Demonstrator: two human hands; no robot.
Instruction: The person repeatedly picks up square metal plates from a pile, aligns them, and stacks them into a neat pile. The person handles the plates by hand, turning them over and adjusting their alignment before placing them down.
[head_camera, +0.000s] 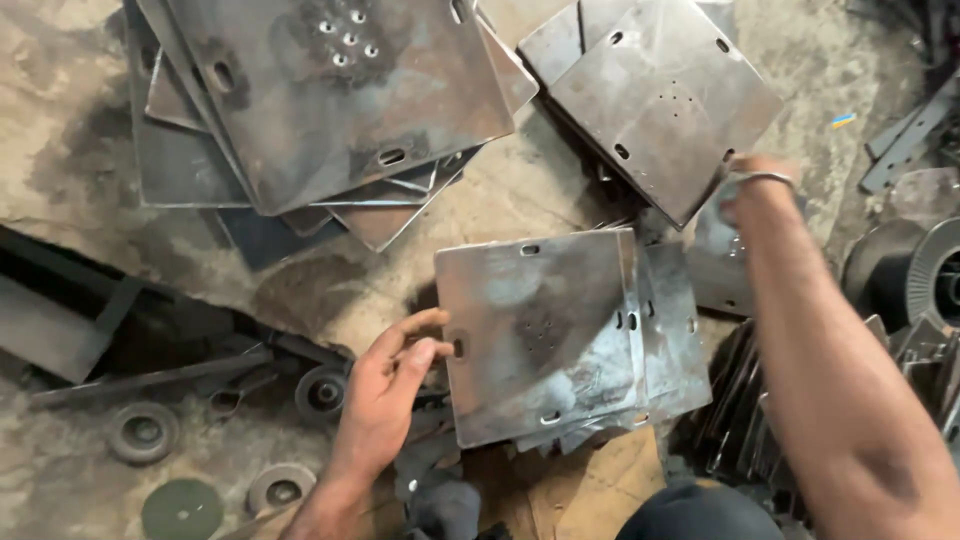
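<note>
We see a left hand (385, 385) at about seven o'clock from the middle of the view, its fingers spread loosely with the fingertips (432, 348) touching the left edge of a square steel plate (535, 330). That plate lies just below centre, on top of a small stack of like plates (672, 335) fanned out toward three o'clock; it has slots near its edges and a cluster of small holes in its middle. The hand does not clasp the plate, it only presses against the rim.

The right hand (752, 185) is out at two o'clock, a thin metal bangle (762, 178) on the wrist, the forearm running down to five o'clock. It reaches beside the lower corner of another tilted plate (665, 100) at one o'clock; the hand is blurred, and we cannot tell whether it grips anything.

At eleven o'clock lies a big heap of larger plates (330, 90) on the rough concrete floor (60, 110). At eight o'clock we see round metal discs (143, 432) and a flat green disc (182, 508). At three o'clock stands a wire spool (925, 275)
</note>
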